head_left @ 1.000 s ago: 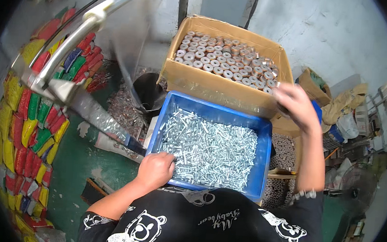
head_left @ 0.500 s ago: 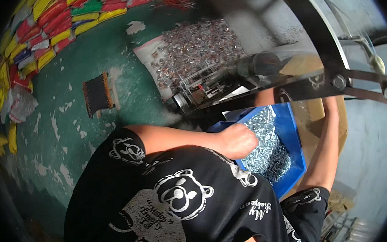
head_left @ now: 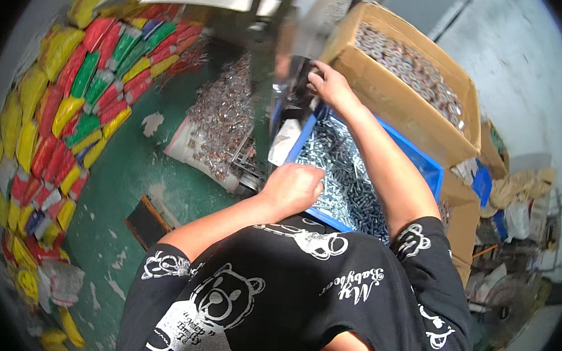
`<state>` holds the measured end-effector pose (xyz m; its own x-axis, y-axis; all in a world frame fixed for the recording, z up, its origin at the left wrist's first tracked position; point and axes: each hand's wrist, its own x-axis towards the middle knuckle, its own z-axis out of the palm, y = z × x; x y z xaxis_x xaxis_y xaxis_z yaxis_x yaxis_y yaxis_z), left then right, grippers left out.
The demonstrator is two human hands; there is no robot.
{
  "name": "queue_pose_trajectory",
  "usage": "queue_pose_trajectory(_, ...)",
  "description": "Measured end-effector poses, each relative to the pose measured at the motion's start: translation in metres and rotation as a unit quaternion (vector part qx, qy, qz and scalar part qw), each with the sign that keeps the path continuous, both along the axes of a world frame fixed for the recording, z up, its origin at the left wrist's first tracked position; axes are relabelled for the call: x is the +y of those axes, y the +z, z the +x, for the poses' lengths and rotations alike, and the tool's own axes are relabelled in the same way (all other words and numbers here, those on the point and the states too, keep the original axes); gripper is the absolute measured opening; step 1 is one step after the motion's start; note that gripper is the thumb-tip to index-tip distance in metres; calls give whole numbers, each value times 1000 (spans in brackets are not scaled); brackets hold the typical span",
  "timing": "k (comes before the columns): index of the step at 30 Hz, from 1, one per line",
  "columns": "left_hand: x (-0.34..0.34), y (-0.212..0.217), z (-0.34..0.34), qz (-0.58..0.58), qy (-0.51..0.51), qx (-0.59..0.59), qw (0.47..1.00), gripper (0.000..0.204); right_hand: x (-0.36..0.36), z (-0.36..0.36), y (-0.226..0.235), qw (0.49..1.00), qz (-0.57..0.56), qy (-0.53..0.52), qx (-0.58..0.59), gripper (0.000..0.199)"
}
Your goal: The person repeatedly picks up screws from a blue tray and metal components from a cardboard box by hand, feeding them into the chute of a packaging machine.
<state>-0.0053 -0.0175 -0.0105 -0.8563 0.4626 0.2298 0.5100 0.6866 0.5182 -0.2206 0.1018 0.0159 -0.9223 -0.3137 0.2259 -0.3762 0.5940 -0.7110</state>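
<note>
Holds the left hand (head_left: 296, 186) curled into a loose fist at the near left corner of the blue bin (head_left: 421, 160), over the heap of small metal pins (head_left: 343, 180) inside, with contents of the fist hidden. Stretches the right hand (head_left: 331, 87) across the bin to its far left corner, close beside a dark machine part (head_left: 298, 88) and near the cardboard box (head_left: 399, 96) of metal rings (head_left: 408, 67), with fingers bent, impossible to tell whether gripping anything

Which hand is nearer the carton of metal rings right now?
Right. The right hand is close to the left end of the carton; the left hand is farther off, at the near left corner of the blue bin.
</note>
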Motion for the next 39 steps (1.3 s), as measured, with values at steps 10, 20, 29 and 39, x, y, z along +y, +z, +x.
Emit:
queue_pose_trajectory(10, 10, -1, 3, -12, 90, 64, 994, 17, 219, 166, -64, 914, 377, 146, 31, 25)
queue_pose_trajectory(20, 21, -1, 7, -43, 114, 41, 992, 18, 226, 155, -93, 958, 245, 83, -123, 30)
queue_pose_trajectory(29, 18, -1, 11, -30, 117, 53, 991, 19, 229, 140, -89, 927, 329, 164, -68, 14)
queue_pose_trajectory(39, 13, -5, 6, 4, 92, 87, 992, 15, 231, 143, -90, 944, 312, 83, -71, 18)
